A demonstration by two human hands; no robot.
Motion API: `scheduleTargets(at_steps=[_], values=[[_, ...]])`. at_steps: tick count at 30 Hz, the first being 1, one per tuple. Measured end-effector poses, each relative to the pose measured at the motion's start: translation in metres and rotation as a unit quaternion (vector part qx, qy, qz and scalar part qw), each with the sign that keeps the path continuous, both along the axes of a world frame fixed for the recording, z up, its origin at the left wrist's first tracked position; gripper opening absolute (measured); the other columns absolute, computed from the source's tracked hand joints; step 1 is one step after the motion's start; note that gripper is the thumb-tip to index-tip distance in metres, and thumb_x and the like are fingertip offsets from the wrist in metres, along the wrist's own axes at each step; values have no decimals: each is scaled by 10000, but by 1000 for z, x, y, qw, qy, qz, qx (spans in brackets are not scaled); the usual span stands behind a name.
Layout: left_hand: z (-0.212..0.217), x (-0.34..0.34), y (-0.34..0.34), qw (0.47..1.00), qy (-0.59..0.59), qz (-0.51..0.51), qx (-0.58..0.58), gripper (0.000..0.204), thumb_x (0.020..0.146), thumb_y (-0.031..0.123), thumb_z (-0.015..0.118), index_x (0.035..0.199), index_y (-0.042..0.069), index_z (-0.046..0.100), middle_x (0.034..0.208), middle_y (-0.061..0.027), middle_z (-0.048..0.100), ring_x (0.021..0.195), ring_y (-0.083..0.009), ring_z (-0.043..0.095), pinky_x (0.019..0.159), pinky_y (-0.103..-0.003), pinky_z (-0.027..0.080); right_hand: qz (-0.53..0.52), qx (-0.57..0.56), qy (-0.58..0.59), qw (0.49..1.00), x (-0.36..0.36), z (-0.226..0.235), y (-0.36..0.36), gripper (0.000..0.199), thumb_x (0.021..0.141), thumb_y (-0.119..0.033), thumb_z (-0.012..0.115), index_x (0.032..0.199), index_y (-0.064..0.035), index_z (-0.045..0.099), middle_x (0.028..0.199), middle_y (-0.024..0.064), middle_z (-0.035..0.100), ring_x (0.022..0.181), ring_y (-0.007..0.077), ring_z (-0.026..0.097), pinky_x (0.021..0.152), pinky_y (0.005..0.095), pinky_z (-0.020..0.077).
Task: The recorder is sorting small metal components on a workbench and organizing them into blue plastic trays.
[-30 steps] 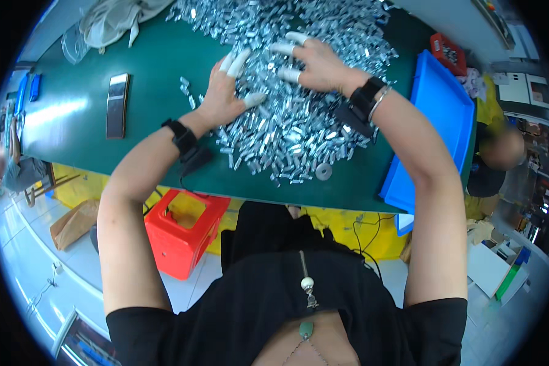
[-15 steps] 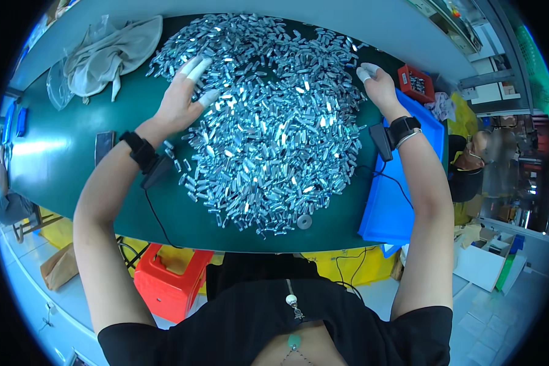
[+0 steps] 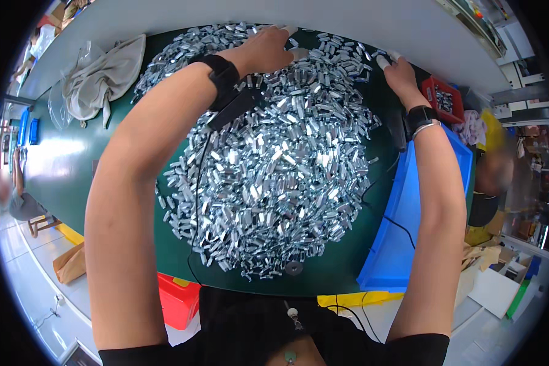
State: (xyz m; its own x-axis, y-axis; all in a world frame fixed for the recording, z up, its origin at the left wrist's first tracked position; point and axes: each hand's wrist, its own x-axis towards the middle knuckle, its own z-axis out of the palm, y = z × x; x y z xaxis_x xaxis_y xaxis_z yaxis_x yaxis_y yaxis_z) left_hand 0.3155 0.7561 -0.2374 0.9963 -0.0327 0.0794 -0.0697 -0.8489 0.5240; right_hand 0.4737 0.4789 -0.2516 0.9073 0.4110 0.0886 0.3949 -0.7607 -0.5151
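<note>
A broad heap of short, shiny silver metal pieces (image 3: 274,165) covers the middle of the green table (image 3: 128,183). Over its far part reaches my left hand (image 3: 267,50), white covers on its fingertips, thumb and fingers apart and pointing right; nothing shows between them. My right hand (image 3: 401,76) is at the heap's far right edge, its white-covered thumb and forefinger slightly apart beside a few stray pieces. Its other fingers are partly hidden. Each wrist wears a black band with a dark device and cable.
A blue tray (image 3: 381,259) lies under my right forearm. Beyond it stands a red bin (image 3: 443,100) holding small metal parts. Grey cloth (image 3: 107,76) and clear plastic lie far left. A metal washer (image 3: 294,268) sits near the front edge. A pale wall borders the far side; people are at both sides.
My left hand has swung right and farther away across the heap's far part. My right hand has shifted slightly right at the far right edge. The view has tilted a little.
</note>
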Motion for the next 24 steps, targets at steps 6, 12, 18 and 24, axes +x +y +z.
scheduleTargets(at_steps=[6, 12, 18, 24], values=[[-45, 53, -13, 996, 25, 53, -71, 614, 810, 380, 563, 1245, -29, 421, 1181, -259, 496, 1128, -403, 442, 943, -420, 362, 51, -22, -28, 998, 23, -18, 5, 506, 818, -301, 583, 1185, 35, 491, 1139, 254, 537, 1109, 345, 489, 930, 348, 378], [-60, 61, -32, 994, -28, 103, 0, 578, 811, 350, 555, 1245, -10, 431, 1200, -243, 483, 1157, -411, 393, 967, -441, 329, 47, -51, -129, 989, 15, -41, 8, 488, 767, -299, 625, 1143, -2, 533, 1161, 216, 520, 1078, 375, 487, 921, 397, 385], [-64, 63, -32, 987, -101, 94, 82, 523, 814, 323, 527, 1243, 33, 456, 1247, -211, 455, 1185, -380, 359, 1003, -442, 284, 128, -34, -141, 981, -11, -35, 37, 355, 773, -209, 630, 1075, -34, 568, 1133, 183, 524, 1029, 345, 507, 904, 375, 395], [-57, 47, -24, 997, -15, 57, 40, 459, 807, 283, 542, 1217, 81, 497, 1295, -163, 413, 1156, -370, 373, 980, -418, 310, 224, -23, 64, 972, -48, 3, 34, 348, 794, -193, 607, 1098, -31, 562, 1061, 197, 565, 1019, 343, 523, 896, 380, 405]])
